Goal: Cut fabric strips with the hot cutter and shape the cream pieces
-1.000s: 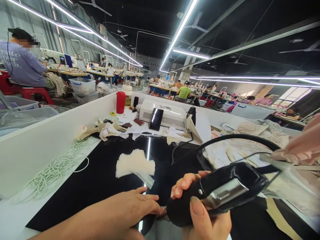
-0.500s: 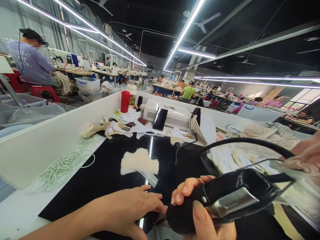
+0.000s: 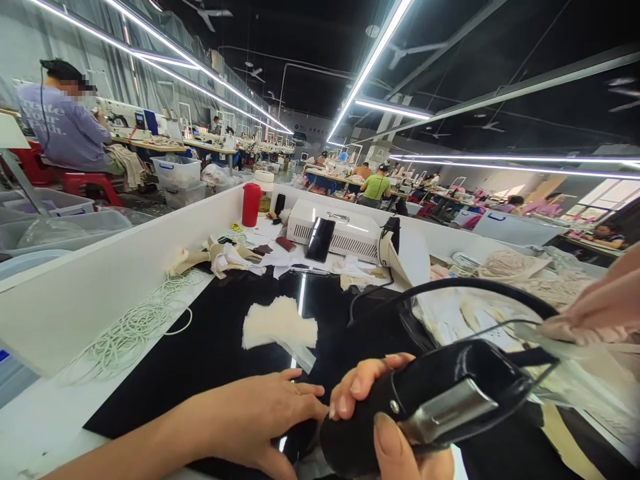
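My right hand is wrapped around a black corded hand-held power tool with a silver metal lever on its side. The tool slants down to the left; its front end is mostly hidden by my hands. My left hand lies palm down beside that front end, fingers stretched over the glossy black work surface. Whatever is under its fingertips is hard to make out. Beyond it lies a stack of cream fabric pieces with a translucent strip at its lower edge.
Another person's hand reaches in from the right at a clear plastic bag. Pale green cord is heaped at left. A phone leans on a white vented machine. White walls edge the table.
The tool and my right hand have shifted slightly left, towards my left hand. The other person's hand has moved a little at the right edge. The cream stack stays put.
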Tool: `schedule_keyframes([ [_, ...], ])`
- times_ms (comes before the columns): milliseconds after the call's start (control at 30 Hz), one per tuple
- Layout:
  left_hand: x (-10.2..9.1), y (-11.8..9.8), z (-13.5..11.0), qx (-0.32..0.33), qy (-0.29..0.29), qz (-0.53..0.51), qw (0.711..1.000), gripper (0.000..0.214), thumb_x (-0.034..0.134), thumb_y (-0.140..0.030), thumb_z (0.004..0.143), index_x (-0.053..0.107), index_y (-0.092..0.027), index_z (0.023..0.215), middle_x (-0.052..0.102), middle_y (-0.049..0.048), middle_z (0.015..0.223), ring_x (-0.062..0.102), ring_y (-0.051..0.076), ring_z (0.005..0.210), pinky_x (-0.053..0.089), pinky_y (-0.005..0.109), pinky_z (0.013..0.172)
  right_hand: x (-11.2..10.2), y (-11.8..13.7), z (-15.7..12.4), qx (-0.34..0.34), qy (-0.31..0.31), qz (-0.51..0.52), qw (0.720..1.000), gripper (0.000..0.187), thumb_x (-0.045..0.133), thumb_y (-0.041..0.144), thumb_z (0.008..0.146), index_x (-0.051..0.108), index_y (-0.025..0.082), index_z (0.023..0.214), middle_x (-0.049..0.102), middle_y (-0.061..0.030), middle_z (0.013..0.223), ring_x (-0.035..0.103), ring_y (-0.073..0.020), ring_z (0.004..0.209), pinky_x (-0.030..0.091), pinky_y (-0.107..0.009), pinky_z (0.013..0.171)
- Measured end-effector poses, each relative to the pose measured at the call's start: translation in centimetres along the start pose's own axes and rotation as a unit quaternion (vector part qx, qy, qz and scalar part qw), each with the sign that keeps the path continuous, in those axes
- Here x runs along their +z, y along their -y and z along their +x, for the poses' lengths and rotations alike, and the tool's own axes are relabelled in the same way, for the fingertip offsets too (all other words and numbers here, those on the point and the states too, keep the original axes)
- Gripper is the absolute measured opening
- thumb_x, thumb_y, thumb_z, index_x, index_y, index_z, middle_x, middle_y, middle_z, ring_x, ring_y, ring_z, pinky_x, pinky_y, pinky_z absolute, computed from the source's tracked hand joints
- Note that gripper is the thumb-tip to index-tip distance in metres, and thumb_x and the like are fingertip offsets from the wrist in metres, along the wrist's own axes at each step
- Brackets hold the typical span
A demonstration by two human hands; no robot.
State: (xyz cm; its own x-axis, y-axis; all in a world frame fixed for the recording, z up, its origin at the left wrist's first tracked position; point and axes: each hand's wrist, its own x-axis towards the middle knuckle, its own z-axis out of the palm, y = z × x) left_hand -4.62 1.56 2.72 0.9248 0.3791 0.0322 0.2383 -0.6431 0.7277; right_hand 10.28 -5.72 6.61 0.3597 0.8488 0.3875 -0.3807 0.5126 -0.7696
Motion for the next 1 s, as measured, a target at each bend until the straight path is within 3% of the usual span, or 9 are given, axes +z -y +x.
schedule_keyframes([
  [167,-0.6,-0.7,-0.4,0.015,-0.009,0.035,0.999,0.033,0.083,-0.027,0.087,0.066,-0.028,0.116,0.050,0.0051,0.157,0.041,0.031,0.148,0.025,0.058,0.124,-2.2,1.0,2.0,-0.053,-0.012,-0.039,0.998,0.037,0.079,0.041,0.088,0.060,0.029,0.117,0.063,0.0033,0.083,0.060,-0.0116,0.066,0.055,-0.027,0.061],
  [333,-1.0,-1.3,-0.8,0.049,-0.041,0.169,0.984,0.009,0.078,-0.020,0.090,0.072,-0.026,0.091,0.063,0.0008,0.144,0.057,0.023,0.134,0.033,0.042,0.123,-5.3,2.3,3.7,-0.080,-0.030,-0.092,0.992,0.028,0.077,0.032,0.088,0.062,0.029,0.112,0.064,0.0025,0.082,0.063,-0.0133,0.065,0.058,-0.030,0.059],
  [433,-0.9,-1.1,-0.7,0.089,-0.093,0.261,0.957,0.015,0.066,-0.013,0.097,0.071,-0.024,0.088,0.066,0.0003,0.138,0.060,0.020,0.129,0.035,0.039,0.123,-6.5,2.5,3.8,-0.086,-0.045,-0.114,0.989,0.028,0.078,0.032,0.087,0.063,0.028,0.111,0.064,0.0019,0.083,0.063,-0.0139,0.065,0.058,-0.031,0.060],
  [567,0.6,-0.3,0.3,0.134,-0.170,0.363,0.906,0.020,0.055,-0.010,0.101,0.069,-0.022,0.096,0.065,0.0026,0.138,0.058,0.020,0.130,0.027,0.042,0.127,-7.3,2.6,3.5,-0.086,-0.034,-0.129,0.987,0.027,0.076,0.031,0.090,0.061,0.029,0.113,0.064,0.0013,0.086,0.065,-0.0146,0.067,0.059,-0.033,0.062],
  [667,2.2,0.2,1.9,0.146,-0.227,0.391,0.880,0.021,0.053,-0.007,0.101,0.067,-0.020,0.092,0.071,0.0020,0.107,0.066,0.016,0.101,0.039,0.037,0.118,-7.8,2.8,3.4,-0.088,-0.043,-0.134,0.986,0.029,0.075,0.031,0.091,0.060,0.030,0.115,0.064,0.0016,0.088,0.065,-0.0142,0.068,0.059,-0.032,0.064],
  [767,3.4,0.7,3.5,0.138,-0.226,0.411,0.872,0.025,0.049,-0.001,0.098,0.064,-0.019,0.090,0.066,-0.0009,0.083,0.064,0.015,0.078,0.052,0.033,0.101,-8.5,3.0,3.5,-0.104,-0.038,-0.146,0.983,0.027,0.074,0.029,0.092,0.060,0.030,0.115,0.065,0.0012,0.088,0.066,-0.0143,0.068,0.059,-0.032,0.064],
  [900,3.8,1.6,5.1,0.145,-0.229,0.413,0.870,0.021,0.052,-0.006,0.101,0.065,-0.021,0.094,0.070,-0.0017,0.088,0.068,0.015,0.088,0.049,0.034,0.107,-9.0,3.1,3.9,-0.114,-0.048,-0.160,0.979,0.026,0.073,0.030,0.092,0.060,0.029,0.114,0.065,0.0010,0.088,0.065,-0.0146,0.067,0.058,-0.033,0.064],
  [1000,3.8,1.3,5.5,0.150,-0.231,0.400,0.874,0.014,0.057,-0.010,0.101,0.065,-0.021,0.103,0.074,-0.0007,0.104,0.068,0.017,0.104,0.042,0.037,0.115,-8.5,3.3,3.9,-0.103,-0.071,-0.158,0.980,0.028,0.076,0.034,0.090,0.060,0.029,0.112,0.064,0.0021,0.087,0.064,-0.0143,0.067,0.056,-0.032,0.065],
])
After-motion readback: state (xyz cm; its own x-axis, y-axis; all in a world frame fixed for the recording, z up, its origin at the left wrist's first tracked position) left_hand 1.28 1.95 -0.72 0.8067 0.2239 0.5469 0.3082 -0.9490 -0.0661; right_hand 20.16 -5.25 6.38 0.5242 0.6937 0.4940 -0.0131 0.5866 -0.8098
